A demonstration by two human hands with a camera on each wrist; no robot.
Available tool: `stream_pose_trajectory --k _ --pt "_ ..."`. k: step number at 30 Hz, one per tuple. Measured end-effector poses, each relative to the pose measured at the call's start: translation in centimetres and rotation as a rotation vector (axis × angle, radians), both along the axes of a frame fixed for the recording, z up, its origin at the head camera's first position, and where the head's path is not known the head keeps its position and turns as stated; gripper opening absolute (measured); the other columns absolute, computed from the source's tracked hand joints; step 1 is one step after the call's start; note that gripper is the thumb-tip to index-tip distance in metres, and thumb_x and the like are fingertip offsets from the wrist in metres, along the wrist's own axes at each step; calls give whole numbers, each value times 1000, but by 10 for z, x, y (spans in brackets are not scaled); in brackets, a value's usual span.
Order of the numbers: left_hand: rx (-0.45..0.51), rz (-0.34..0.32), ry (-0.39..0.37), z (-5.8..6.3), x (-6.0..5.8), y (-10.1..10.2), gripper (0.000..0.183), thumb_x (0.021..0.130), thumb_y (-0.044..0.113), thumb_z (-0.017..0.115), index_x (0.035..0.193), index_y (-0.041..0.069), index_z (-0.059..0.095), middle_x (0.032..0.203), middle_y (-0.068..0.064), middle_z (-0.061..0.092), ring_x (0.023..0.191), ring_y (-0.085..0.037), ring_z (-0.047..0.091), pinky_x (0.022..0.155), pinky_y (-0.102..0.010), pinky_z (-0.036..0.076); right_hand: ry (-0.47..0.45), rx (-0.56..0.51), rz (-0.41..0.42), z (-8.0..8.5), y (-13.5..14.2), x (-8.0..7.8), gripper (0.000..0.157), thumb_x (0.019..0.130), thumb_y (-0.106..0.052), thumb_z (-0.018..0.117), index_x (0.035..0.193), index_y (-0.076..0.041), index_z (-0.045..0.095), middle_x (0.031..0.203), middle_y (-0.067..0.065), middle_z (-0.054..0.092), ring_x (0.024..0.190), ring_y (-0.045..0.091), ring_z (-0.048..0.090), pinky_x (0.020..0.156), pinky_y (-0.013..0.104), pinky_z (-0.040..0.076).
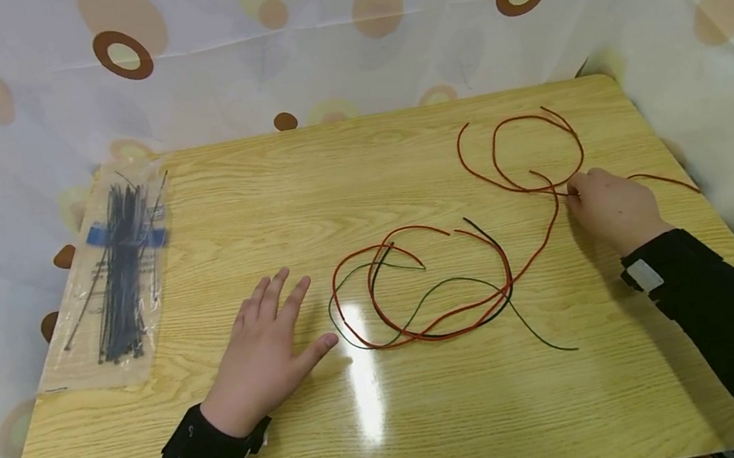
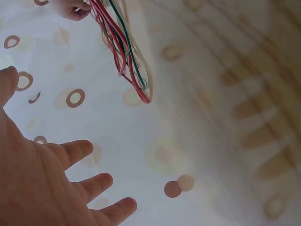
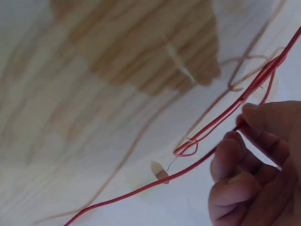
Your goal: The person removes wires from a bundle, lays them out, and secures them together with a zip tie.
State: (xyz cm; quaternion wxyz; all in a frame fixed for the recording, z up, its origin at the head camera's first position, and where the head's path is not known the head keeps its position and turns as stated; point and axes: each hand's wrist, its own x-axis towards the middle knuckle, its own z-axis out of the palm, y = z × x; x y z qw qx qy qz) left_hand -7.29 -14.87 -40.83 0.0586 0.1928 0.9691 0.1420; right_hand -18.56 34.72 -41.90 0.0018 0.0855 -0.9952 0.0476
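At the right of the table, my right hand (image 1: 618, 208) pinches a red wire (image 1: 661, 178) between thumb and forefinger; the right wrist view shows the wire (image 3: 183, 172) running out on both sides of the fingertips. Beyond that hand lies a loose red loop (image 1: 494, 156). Mid-table, red wires (image 1: 335, 288), a black wire (image 1: 484, 232) and a thin green wire (image 1: 534, 332) overlap in loose coils. My left hand (image 1: 261, 357), its fingers spread and holding nothing, is left of these coils. Whether its palm touches the table cannot be told.
A clear plastic bag (image 1: 56, 347) of black cable ties (image 1: 126, 270) with a blue band lies at the table's left. Behind the wooden table (image 1: 263, 189) and along its sides hangs a white patterned sheet (image 1: 319, 40). Light glares near the front middle.
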Motion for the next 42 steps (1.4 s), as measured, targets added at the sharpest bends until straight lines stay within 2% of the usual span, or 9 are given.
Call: stream_pose_trajectory --k 4,8,13,19,22,29,35,38,42 --pt "3 -4 0 1 1 -1 85 91 71 41 156 20 22 158 -14 12 140 -32 4 110 -61 21 114 -34 58 2 -5 -2 12 93 -8 59 92 3 63 78 21 61 54 26 54 38 40 41" --pt "9 -7 -5 2 1 -1 85 91 72 40 156 20 21 158 -14 12 140 -33 4 110 -62 20 164 -68 95 8 -16 -1 9 93 -6 61 93 3 63 78 21 63 55 26 55 39 40 42" --pt "10 -3 -10 2 1 -1 86 91 73 38 156 20 21 158 -13 11 140 -32 4 110 -62 20 166 -77 105 15 -30 -2 12 95 -7 58 98 3 62 84 21 64 60 26 58 44 43 46" --pt "13 -1 -9 3 2 -1 86 91 73 38 156 21 20 158 -13 11 140 -32 4 110 -61 20 219 -80 162 17 -47 0 12 95 -6 58 100 4 61 83 21 64 58 25 58 42 42 47" --pt "16 0 -9 2 2 -2 86 91 74 38 156 21 20 159 -13 11 140 -32 3 110 -61 20 213 -100 172 20 -55 2 12 96 -7 58 101 4 61 83 20 64 59 24 58 43 41 47" --pt "15 11 1 1 2 -2 85 91 73 37 156 21 21 159 -12 11 140 -32 5 111 -60 20 226 -202 108 32 -68 5 18 101 -11 51 107 4 58 84 18 61 56 25 52 42 39 42" --pt "27 6 6 -1 2 -2 84 91 72 39 156 21 22 158 -13 12 140 -32 5 110 -61 20 180 -336 22 45 -74 9 26 104 -17 45 114 4 55 88 18 61 54 24 49 42 35 36" --pt "29 1 11 -1 2 -3 84 92 71 40 156 20 22 158 -13 12 140 -33 5 110 -61 20 190 -357 48 50 -81 13 26 103 -18 47 114 4 57 85 15 61 53 22 49 41 34 37" --pt "28 -1 9 0 3 -3 84 91 72 40 156 20 21 158 -13 11 140 -33 5 110 -61 20 244 -327 148 55 -95 24 19 101 -14 53 108 2 59 74 9 58 49 18 44 39 32 35"
